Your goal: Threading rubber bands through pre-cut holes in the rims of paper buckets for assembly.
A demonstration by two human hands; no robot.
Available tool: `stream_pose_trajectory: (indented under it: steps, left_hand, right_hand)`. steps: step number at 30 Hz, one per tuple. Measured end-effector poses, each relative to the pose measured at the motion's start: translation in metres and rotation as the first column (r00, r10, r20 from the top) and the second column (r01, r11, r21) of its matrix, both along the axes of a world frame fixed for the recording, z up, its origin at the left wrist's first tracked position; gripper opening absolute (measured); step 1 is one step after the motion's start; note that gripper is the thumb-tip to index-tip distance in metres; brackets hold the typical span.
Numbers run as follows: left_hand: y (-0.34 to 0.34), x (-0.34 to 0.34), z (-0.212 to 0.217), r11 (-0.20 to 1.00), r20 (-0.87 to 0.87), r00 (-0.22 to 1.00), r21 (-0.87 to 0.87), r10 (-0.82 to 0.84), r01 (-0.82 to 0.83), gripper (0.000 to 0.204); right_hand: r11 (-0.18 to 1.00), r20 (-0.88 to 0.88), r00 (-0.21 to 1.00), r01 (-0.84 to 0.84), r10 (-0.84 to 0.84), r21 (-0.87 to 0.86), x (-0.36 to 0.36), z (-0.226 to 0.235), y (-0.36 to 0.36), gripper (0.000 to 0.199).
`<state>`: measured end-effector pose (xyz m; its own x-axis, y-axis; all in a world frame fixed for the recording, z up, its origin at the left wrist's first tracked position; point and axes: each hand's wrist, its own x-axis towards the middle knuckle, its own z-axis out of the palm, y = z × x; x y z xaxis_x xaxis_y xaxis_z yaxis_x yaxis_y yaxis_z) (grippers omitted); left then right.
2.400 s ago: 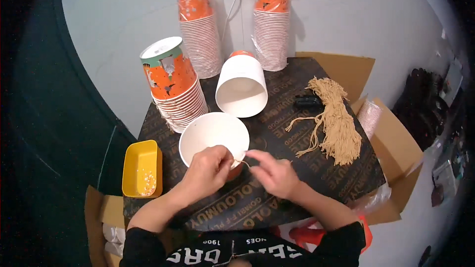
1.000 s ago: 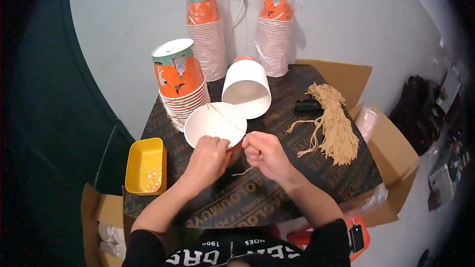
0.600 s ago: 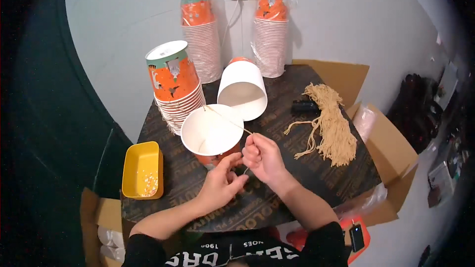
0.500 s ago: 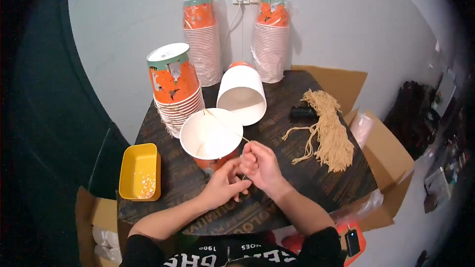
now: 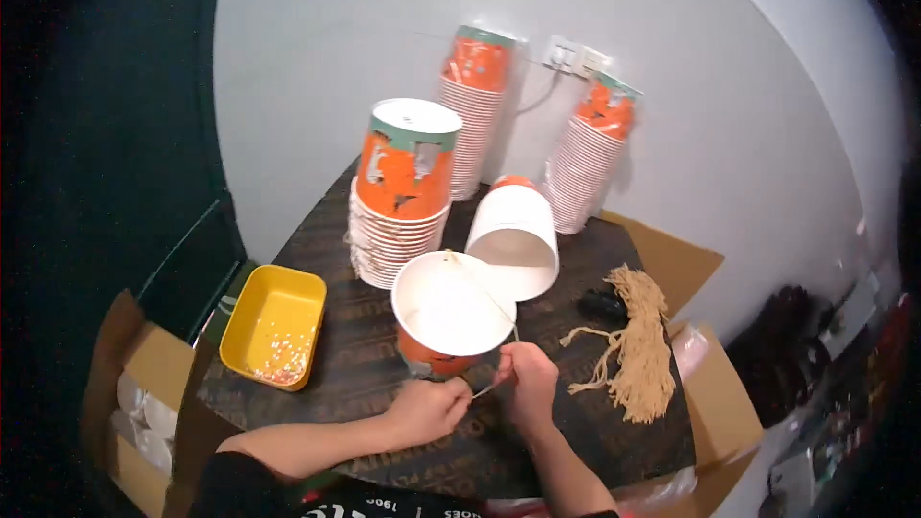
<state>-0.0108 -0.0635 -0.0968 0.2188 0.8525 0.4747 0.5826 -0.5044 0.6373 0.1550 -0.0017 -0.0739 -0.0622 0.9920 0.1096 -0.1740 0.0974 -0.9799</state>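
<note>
A large orange paper bucket with a white inside stands upright in front of me, its mouth facing up. A thin cord leaves a spot at its far rim and crosses the mouth to my right hand, whose fingers are pinched on it. The cord carries on, taut and short, to my left hand, closed on it just below the bucket's near side. Behind, a second paper bucket lies on its side, mouth toward me. A tall upside-down stack of buckets with cords at the rims stands left.
A yellow tub with small pale beads sits at the table's left edge. On the right lie a bundle of tan cords and a black object. Two plastic-wrapped bucket stacks stand by the wall. Cardboard boxes flank the table.
The view has shifted and tilted. My hands have drawn apart, pulling the piece of cord between them straight. The bucket still stands upright.
</note>
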Motion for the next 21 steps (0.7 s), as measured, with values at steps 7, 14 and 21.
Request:
stream_pose_trajectory:
  steps: [7, 14, 21]
  left_hand:
    - [-0.003, -0.004, 0.000, 0.994, -0.088, 0.996, 0.108, 0.011, -0.001, 0.012]
    - [-0.001, -0.002, 0.000, 0.961, 0.022, 0.999, 0.275, 0.038, -0.043, 0.011]
    - [-0.004, 0.000, 0.001, 0.931, 0.061, 0.998, 0.362, 0.017, -0.038, 0.015]
  right_hand:
    - [0.605, 0.282, 0.902, -0.029, -0.327, 0.796, 0.001, -0.002, -0.016, 0.013]
    - [0.600, 0.459, 0.875, -0.287, -0.154, 0.747, -0.003, 0.003, -0.034, 0.020]
    - [0.663, 0.589, 0.798, -0.371, -0.132, 0.650, -0.003, 0.003, -0.030, 0.017]
